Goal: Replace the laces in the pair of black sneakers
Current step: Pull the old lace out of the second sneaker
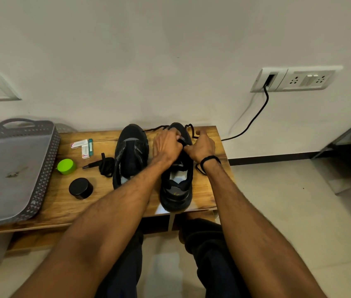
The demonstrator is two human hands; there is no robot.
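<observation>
Two black sneakers stand side by side on a low wooden table, toes toward the wall. The left sneaker has no lace in it. Both hands work over the right sneaker. My left hand pinches the black lace at the eyelets near the toe. My right hand grips the same lace just beside it, and the lace's loose ends loop out past the toe. A second black lace lies bundled on the table, left of the left sneaker.
A grey plastic basket sits at the table's left end. Between it and the shoes lie a green round container, a black round tin and small white boxes. A black cable runs from a wall socket down behind the table.
</observation>
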